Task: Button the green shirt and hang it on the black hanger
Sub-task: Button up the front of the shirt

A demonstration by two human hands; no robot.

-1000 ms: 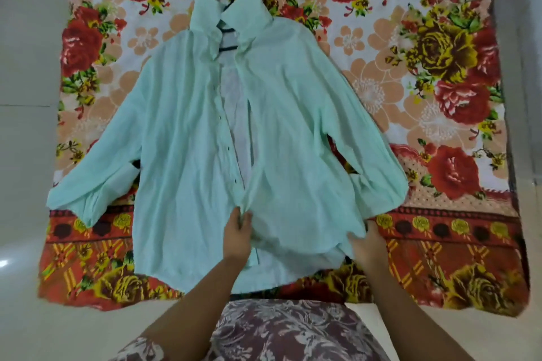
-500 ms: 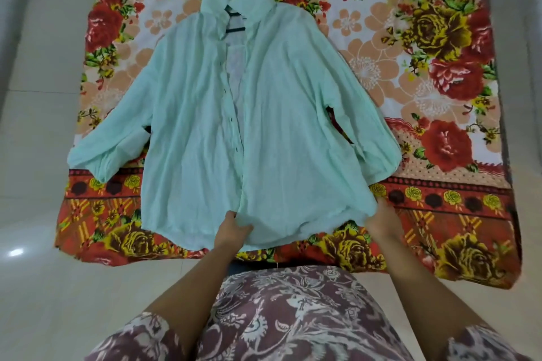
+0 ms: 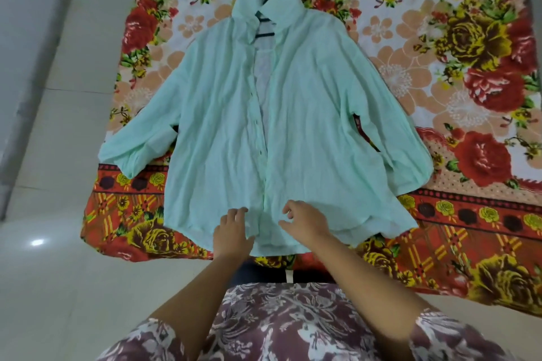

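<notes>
Shirt point(image 3: 308, 114) lies unbuttoned over the hanger point(image 3: 265, 35) on a blanket point(image 3: 440, 47); left hand point(image 3: 233, 233) and right hand point(image 3: 306, 226), both hands loose, grasp nothing at its hem

green shirt point(image 3: 308, 126): thin crinkled cloth | floor point(image 3: 44, 287): glossy tile

My only view is a wide-angle camera on the person's head, facing forward and steeply down, close above the left hand point(image 3: 233, 233) and right hand point(image 3: 309, 224), with the green shirt point(image 3: 217, 126) on the floral blanket point(image 3: 469, 61) mid-frame.
</notes>
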